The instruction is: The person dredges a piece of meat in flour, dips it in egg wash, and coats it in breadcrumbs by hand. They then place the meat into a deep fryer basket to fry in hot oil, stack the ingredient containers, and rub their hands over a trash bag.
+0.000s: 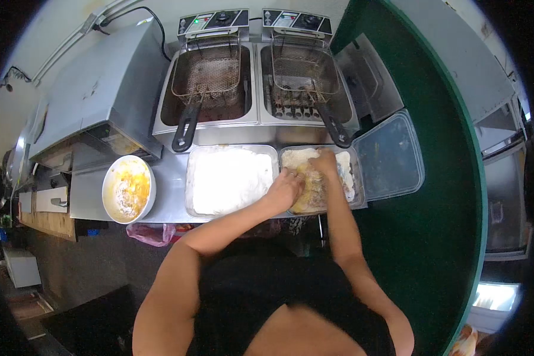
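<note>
My left hand point(285, 191) rests at the left side of a rectangular tub of breadcrumbs point(362, 199), its fingers over a flat crumb-covered piece point(310, 193). At the back of the same tub, my right hand point(323, 161) has its fingers down in the crumbs. What the fingers of either hand hold, if anything, is too small to tell. Left of this tub stands another one full of white flour point(231, 181). Farther left is a white bowl point(105, 193) with yellow egg-like liquid and some white powder in it.
Behind the tubs, a double fryer point(258, 132) holds two wire baskets with black handles point(187, 126) pointing forward. A clear lid point(388, 157) lies at the right beside a green partition point(436, 237). A metal appliance point(80, 89) stands back left; a pink bag point(151, 234) is below the counter.
</note>
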`<control>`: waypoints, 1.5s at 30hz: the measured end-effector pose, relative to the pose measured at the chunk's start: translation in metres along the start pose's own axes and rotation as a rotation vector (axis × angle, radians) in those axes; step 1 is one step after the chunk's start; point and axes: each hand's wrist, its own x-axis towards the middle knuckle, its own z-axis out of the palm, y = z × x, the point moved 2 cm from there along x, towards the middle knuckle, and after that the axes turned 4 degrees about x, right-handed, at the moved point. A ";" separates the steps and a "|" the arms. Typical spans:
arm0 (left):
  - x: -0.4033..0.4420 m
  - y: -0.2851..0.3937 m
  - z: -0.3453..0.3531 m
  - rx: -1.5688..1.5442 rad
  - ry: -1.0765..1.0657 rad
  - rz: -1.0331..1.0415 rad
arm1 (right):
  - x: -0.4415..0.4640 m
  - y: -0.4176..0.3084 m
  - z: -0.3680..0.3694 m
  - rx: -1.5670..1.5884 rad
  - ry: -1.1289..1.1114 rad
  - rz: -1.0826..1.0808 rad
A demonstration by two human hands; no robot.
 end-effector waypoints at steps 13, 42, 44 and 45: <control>-0.001 -0.006 -0.025 -0.057 -0.275 -0.115 | -0.053 -0.067 -0.070 0.118 -0.279 -0.167; 0.024 -0.052 -0.046 -0.318 0.058 -0.387 | -0.008 -0.052 -0.013 0.233 -0.095 -0.231; 0.030 -0.051 -0.036 -0.311 0.052 -0.398 | -0.020 -0.062 -0.037 0.329 -0.078 -0.174; 0.033 -0.049 -0.036 -0.304 0.025 -0.399 | -0.022 -0.059 -0.039 0.298 -0.132 -0.183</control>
